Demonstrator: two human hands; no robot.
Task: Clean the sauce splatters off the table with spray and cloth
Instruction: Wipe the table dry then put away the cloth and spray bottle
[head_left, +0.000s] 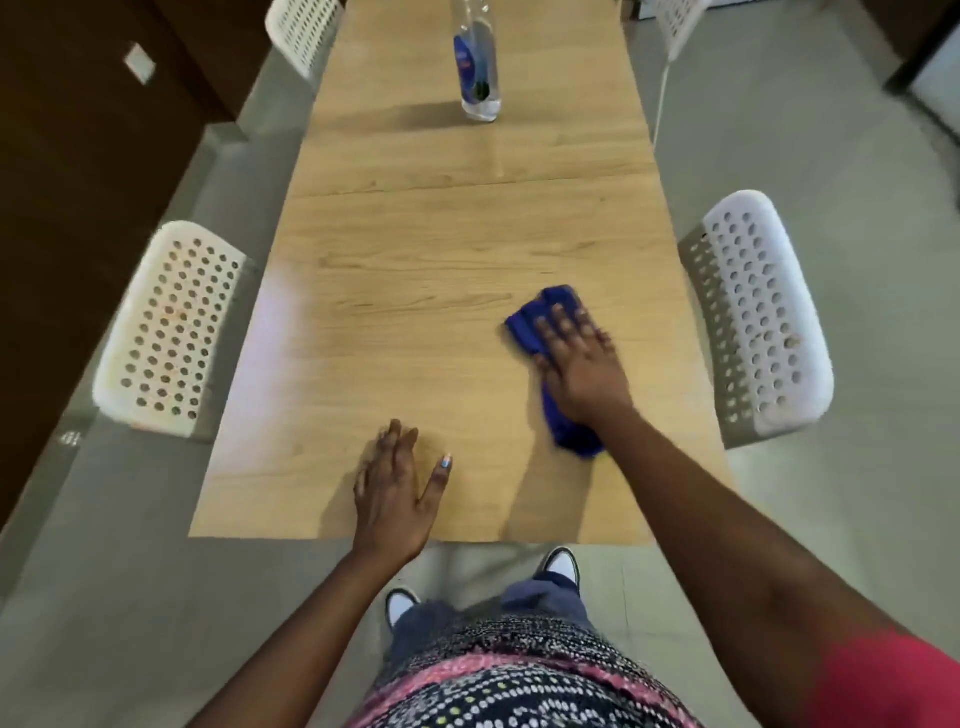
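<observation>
Wiping is under way: the right hand (582, 358) presses flat-fingered on the blue cloth (550, 364) at four o'clock on the table (415, 322), the left hand (397, 488) rests open at six, the spray bottle (477, 62) stands at twelve, and I judge further strokes come next.

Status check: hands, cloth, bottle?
Right hand flat on blue cloth. Left hand open on table. Spray bottle standing far end, clear.
</observation>
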